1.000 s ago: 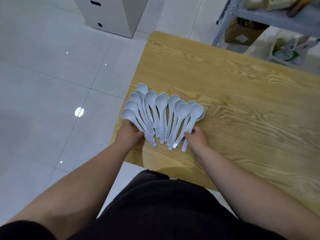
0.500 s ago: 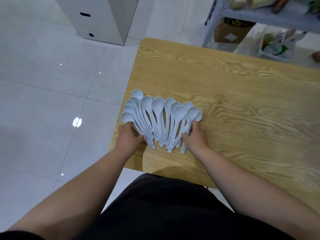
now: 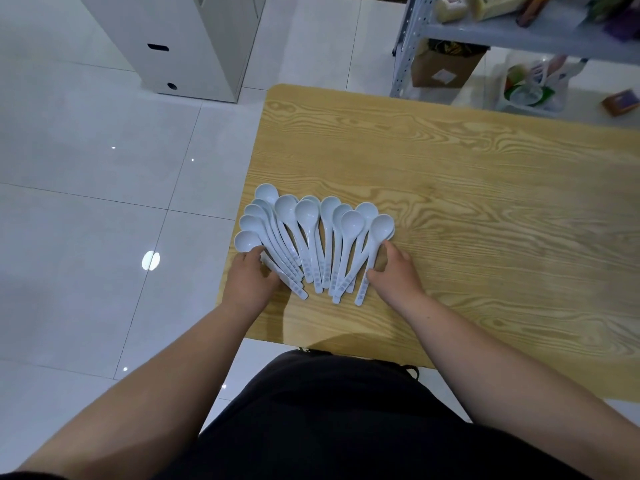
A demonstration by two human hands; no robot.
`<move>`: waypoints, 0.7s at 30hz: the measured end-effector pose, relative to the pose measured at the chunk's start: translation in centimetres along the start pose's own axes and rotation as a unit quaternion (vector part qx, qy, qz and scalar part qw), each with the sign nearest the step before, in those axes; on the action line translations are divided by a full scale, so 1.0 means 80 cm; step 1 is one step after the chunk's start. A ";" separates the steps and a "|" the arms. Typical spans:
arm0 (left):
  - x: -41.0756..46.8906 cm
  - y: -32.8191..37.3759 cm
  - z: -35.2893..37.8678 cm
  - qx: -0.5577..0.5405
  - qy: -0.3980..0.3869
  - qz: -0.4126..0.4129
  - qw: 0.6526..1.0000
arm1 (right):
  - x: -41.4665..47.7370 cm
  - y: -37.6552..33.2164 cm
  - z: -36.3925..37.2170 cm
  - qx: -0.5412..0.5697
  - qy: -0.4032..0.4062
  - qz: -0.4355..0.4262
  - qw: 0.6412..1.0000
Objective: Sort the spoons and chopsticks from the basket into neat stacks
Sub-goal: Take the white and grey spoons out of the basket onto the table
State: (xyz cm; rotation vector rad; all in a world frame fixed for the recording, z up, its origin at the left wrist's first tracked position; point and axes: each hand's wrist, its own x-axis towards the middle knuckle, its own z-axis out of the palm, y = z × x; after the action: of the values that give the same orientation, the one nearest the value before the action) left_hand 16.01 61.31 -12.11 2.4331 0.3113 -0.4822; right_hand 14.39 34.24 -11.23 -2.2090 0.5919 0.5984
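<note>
Left grip (image 3: 249, 277) lies over the leftmost spoon handle; whether it pinches cannot be told. Right grip (image 3: 396, 271), fingers loose, pushes on the rightmost handle. Between them the pale blue spoons (image 3: 311, 237) fan out on the tabletop (image 3: 485, 202) by its left edge. The handle writing is too blurry to read.

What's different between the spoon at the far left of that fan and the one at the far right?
The leftmost spoon leans its bowl to the left; the rightmost spoon leans its bowl to the right. The left hand covers part of the leftmost spoon's handle; the right hand only touches the rightmost spoon's handle from the side. Both are pale blue, hollow side up, on the wooden table.
</note>
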 end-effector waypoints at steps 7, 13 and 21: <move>-0.052 0.073 -0.006 -0.075 -0.117 0.114 0.984 | -0.081 0.033 -0.062 0.023 -0.062 -0.036 0.997; -0.141 0.163 0.034 -0.096 -0.234 0.221 0.942 | -0.214 0.128 -0.122 0.165 0.042 -0.037 0.985; -0.277 0.286 0.152 -0.077 -0.293 0.301 0.904 | -0.370 0.313 -0.167 0.245 0.161 0.041 0.955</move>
State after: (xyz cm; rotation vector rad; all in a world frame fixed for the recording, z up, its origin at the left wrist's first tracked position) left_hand 0.41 33.75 0.45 1.9648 -0.6175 -0.8228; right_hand -20.15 15.47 0.33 -1.8195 0.8961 0.1028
